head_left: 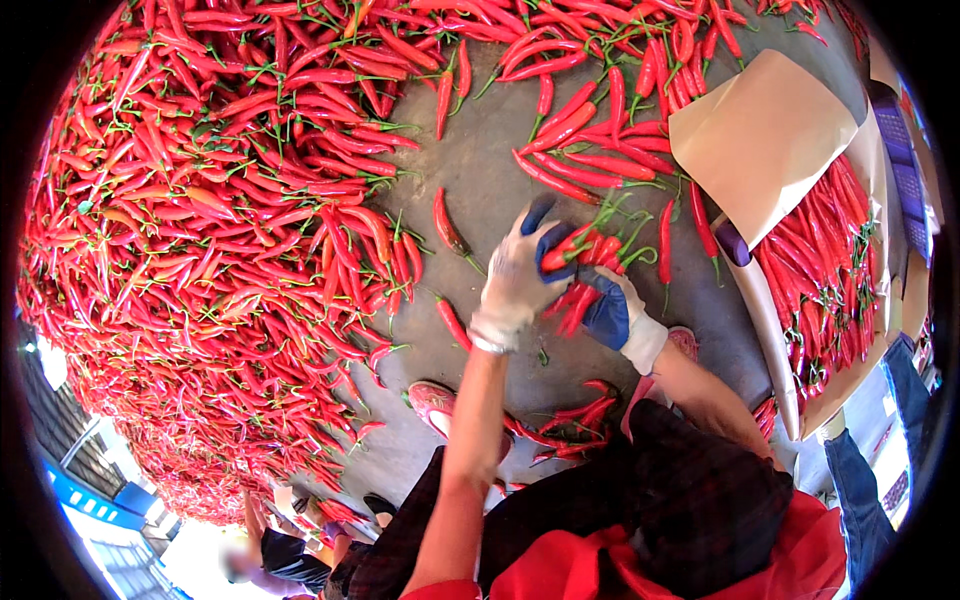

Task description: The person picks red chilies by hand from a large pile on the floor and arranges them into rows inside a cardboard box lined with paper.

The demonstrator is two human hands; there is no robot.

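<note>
Both my hands wear white gloves with blue-coated fingers and palms. Closed round a small bunch of red chili peppers [597, 250] is my left hand [517, 272], with the green stems pointing up and away from me. My right hand [622, 318] grips the lower part of the bunch, its blue fingers curled by the red tips. Some of the peppers are hidden behind the fingers. On the grey floor just left of my left hand lies a single chili pepper [447, 222], and another chili pepper [452, 322] lies below it.
A huge heap of red chili peppers [220, 220] fills the left side. At the right stands an open cardboard box [765, 140] part filled with chilies [820, 270], its flap raised. A small pile of chilies [575, 425] lies between my shoes. Another person [285, 555] is at the lower left.
</note>
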